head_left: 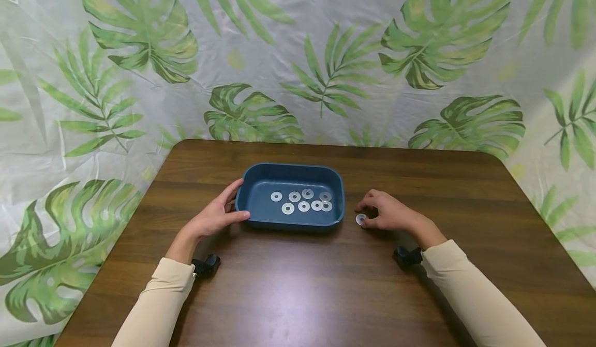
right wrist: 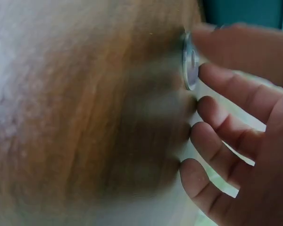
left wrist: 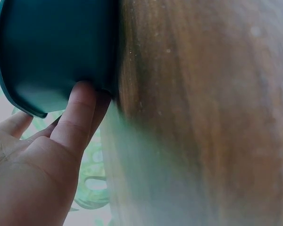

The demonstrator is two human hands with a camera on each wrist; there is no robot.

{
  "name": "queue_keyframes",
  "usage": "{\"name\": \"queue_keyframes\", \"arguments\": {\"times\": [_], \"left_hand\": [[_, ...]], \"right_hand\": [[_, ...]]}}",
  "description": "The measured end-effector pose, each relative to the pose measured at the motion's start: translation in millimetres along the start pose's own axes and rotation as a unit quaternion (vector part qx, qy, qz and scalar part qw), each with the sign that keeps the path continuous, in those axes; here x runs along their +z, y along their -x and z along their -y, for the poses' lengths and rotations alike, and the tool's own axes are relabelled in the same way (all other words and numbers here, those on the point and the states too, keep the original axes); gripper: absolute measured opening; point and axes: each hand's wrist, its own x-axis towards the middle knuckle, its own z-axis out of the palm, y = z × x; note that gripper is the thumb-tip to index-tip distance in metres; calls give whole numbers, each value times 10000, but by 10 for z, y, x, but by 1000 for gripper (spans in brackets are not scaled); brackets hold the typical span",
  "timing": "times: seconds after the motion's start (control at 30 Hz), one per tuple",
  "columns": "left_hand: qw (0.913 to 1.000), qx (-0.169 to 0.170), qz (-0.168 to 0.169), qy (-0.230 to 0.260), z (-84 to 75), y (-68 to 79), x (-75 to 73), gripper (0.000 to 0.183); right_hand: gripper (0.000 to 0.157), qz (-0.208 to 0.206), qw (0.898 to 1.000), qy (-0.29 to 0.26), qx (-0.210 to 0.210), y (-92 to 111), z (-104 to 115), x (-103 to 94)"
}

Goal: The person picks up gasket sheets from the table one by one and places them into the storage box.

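A dark blue rectangular tray (head_left: pixel 261 220) stands on the table with several flat metal washers (head_left: pixel 288 209) lying on its floor, two at its right side overlapping. My left hand (head_left: pixel 215 213) holds the tray's left end, thumb at the near corner and fingers along the outer wall; the left wrist view shows the fingers against that wall (left wrist: pixel 47 56). To the right of the tray, my right hand (head_left: pixel 384 211) pinches a single washer (head_left: pixel 360 219) between thumb and forefinger, close to the tabletop. In the right wrist view that washer (right wrist: pixel 189 66) is tilted on edge, the other fingertips near the wood.
The brown wooden table (head_left: pixel 298 285) runs back to a hanging cloth (head_left: pixel 335 68) with green leaf prints. A dark wrist camera (head_left: pixel 207 265) sits under the left wrist, another camera (head_left: pixel 407 257) under the right one.
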Motion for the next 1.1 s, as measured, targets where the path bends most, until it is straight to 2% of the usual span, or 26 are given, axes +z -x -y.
{"name": "queue_keyframes", "arguments": {"times": [0.3, 0.43, 0.67, 0.77, 0.97, 1.1], "left_hand": [[10000, 6, -27, -8, -12, 4, 7, 89], [10000, 10, -24, -39, -10, 1, 13, 88], [10000, 27, -38, -43, -17, -5, 14, 88], [10000, 20, -31, -63, -18, -5, 17, 88], [10000, 72, -23, -58, -4, -12, 22, 88], [10000, 74, -26, -20, -7, -10, 21, 88]], "right_hand": [[19, 106, 9998, 161, 81, -37, -10, -14], [20, 25, 9998, 167, 125, -48, -9, 4], [23, -55, 9974, -623, 346, 16, -14, 52], [26, -114, 9973, -647, 342, 46, -37, 72], [45, 1, 9956, -825, 440, 70, -68, 68], [47, 157, 9939, -996, 451, 75, -67, 38]]}}
